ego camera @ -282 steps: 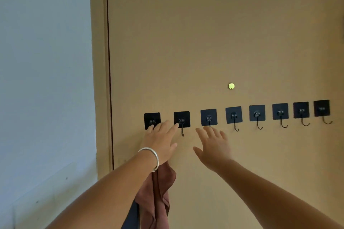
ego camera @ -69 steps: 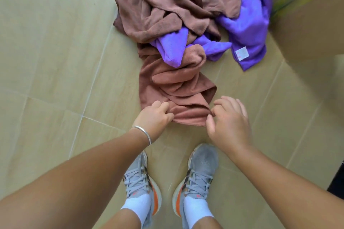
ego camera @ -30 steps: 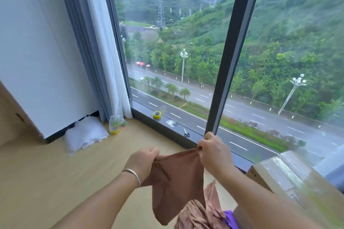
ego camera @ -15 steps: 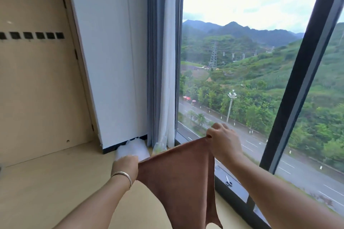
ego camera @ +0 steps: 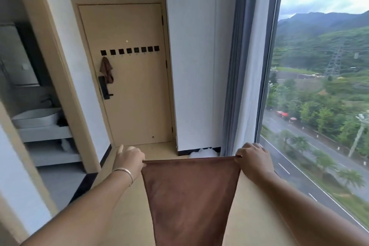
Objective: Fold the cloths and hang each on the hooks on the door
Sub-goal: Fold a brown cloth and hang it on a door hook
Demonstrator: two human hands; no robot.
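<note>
A brown cloth point(ego camera: 189, 195) hangs stretched flat between my hands, its top edge level and taut. My left hand point(ego camera: 129, 157) pinches the top left corner, and my right hand point(ego camera: 252, 158) pinches the top right corner. Across the room stands the tan door point(ego camera: 135, 96) with a row of black hooks point(ego camera: 129, 50) at mid height. Another brown cloth point(ego camera: 106, 70) hangs from the leftmost hook, above the black door handle point(ego camera: 104, 88). The other hooks are bare.
A large window point(ego camera: 319, 86) with grey and white curtains point(ego camera: 249, 66) fills the right side. A doorway on the left opens onto a white basin point(ego camera: 36, 117) on shelves. A white bundle point(ego camera: 202, 152) lies on the floor by the wall.
My view has swung left from the window toward the door. The cloth, slanted half a second ago, is now pulled level and wide between my hands.
</note>
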